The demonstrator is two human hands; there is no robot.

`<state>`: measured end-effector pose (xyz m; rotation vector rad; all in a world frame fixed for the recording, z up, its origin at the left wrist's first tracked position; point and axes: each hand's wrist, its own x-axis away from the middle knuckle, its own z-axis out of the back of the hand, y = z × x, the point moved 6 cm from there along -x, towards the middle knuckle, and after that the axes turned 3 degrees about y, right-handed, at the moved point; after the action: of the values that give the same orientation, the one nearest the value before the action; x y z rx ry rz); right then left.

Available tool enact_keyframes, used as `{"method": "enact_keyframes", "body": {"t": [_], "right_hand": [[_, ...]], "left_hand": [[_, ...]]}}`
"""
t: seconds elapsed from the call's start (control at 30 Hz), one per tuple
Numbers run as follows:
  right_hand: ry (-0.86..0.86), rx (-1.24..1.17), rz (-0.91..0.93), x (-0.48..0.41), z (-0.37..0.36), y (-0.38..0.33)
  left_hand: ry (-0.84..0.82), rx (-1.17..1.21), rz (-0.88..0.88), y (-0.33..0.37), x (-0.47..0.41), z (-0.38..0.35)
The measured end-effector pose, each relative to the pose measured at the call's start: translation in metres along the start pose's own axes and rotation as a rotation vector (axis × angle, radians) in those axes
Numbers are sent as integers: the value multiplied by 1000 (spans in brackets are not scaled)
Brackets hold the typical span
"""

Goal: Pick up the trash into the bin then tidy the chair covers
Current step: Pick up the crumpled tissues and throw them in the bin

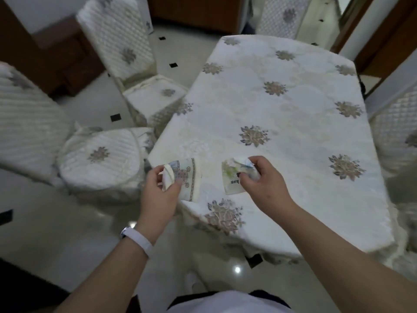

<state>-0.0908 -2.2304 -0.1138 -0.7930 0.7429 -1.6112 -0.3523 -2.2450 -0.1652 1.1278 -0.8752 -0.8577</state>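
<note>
My left hand holds a crushed paper cup with a printed pattern, at the near left corner of the table. My right hand grips a second crumpled paper cup, white with green marks, just above the tablecloth. Two chairs with quilted white covers stand to the left: the near chair cover looks bunched at the seat, and the far chair cover hangs on a tall backrest. No bin is in view.
The table wears a white cloth with embroidered flowers. More covered chairs stand at the far end and at the right edge. Dark wooden furniture stands at the back left. Glossy tiled floor lies around my feet.
</note>
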Motion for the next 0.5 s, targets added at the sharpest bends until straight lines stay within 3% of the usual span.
{"method": "enact_keyframes", "body": {"t": [0.5], "right_hand": [[-365,-31,230,-66,-218,-142]], "left_hand": [[404,42,82,-22,-72,203]]}}
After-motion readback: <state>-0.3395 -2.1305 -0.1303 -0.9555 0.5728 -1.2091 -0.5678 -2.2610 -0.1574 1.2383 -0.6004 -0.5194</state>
